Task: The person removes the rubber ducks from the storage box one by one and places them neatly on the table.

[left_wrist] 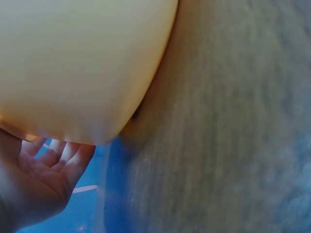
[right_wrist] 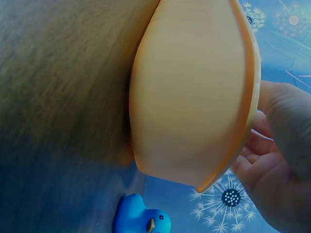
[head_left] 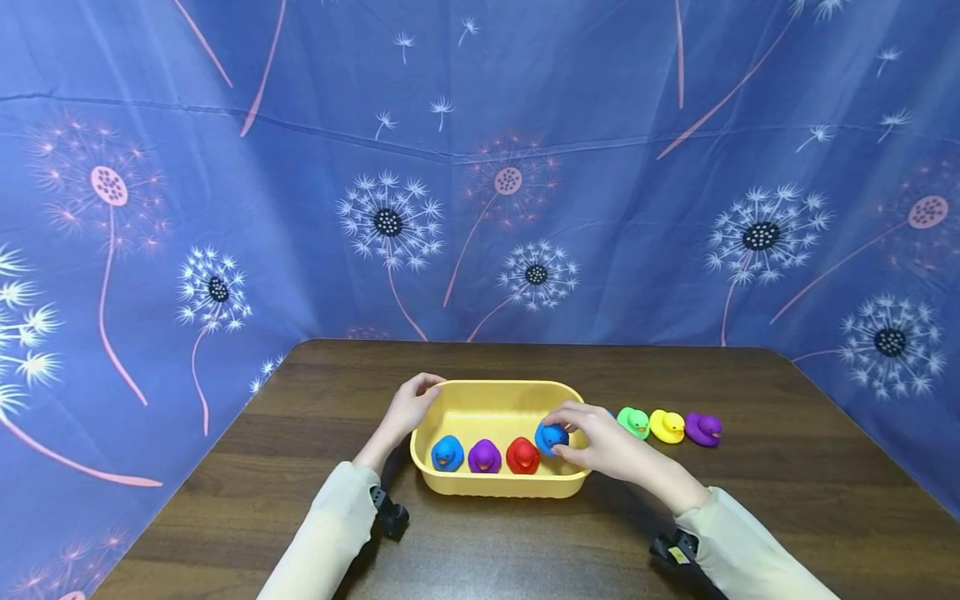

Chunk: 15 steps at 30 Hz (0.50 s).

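Note:
A yellow plastic tub (head_left: 495,486) stands on the table, its long side facing me. In it sit a blue rubber duck (head_left: 447,454), a purple one (head_left: 484,457) and a red one (head_left: 522,457), lined up along the near wall. My left hand (head_left: 408,407) grips the tub's far left corner, thumb at the rim and fingers outside, as the left wrist view also shows. Over the tub's right end, my right hand (head_left: 607,442) pinches another blue rubber duck (head_left: 551,437) between thumb and fingers. In the right wrist view the tub's wall (right_wrist: 194,87) hides that duck.
Right of the tub, a green duck (head_left: 633,422), a yellow duck (head_left: 667,426) and a purple duck (head_left: 704,429) stand in a row on the wooden table (head_left: 810,483). Another blue duck (right_wrist: 141,216) is mostly hidden behind my right hand in the head view. A blue dandelion-print cloth (head_left: 622,208) hangs behind.

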Tool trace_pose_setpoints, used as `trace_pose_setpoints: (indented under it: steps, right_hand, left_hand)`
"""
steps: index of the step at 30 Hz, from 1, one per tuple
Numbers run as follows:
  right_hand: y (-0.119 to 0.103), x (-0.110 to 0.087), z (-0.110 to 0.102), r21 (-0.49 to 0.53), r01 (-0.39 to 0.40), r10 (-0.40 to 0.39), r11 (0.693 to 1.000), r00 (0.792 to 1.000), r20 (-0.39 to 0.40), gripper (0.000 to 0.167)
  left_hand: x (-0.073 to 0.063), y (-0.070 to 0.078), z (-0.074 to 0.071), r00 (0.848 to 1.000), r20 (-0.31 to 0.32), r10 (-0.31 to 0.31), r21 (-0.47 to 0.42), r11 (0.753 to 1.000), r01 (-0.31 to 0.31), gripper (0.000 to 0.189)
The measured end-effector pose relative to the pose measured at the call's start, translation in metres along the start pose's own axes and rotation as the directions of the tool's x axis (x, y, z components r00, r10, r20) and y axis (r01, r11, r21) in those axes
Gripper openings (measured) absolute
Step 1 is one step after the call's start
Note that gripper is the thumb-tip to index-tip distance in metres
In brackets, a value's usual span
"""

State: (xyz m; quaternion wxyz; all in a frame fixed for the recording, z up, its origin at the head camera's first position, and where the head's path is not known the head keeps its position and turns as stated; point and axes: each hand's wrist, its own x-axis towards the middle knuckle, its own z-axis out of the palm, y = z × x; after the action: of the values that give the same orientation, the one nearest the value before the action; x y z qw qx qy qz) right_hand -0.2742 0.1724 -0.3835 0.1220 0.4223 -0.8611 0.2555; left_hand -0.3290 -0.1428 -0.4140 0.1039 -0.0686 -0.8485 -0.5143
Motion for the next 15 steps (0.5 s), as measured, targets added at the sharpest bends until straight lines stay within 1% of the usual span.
trace_pose_setpoints:
  steps: [4,10,15]
  right_hand:
    - [-0.001,-0.001,-0.001,0.007,0.023,-0.023,1.0,0.999,-0.027,0.034]
    - [-0.007,-0.003,-0.008,0.021,0.003,-0.002,1.0,0.999,-0.049,0.036]
    - [-0.009,-0.004,-0.011,0.018,0.013,-0.011,1.0,0.998,-0.07,0.036]
  left_hand:
    - [0.0,0.0,0.0,1.0,0.001,-0.002,-0.007,1.0,0.002,0.02]
    - [0.001,-0.001,0.0,1.0,0.001,-0.002,-0.001,1.0,0.002,0.021]
    - [0.001,-0.001,-0.001,1.0,0.004,-0.013,0.0,1.0,0.013,0.021]
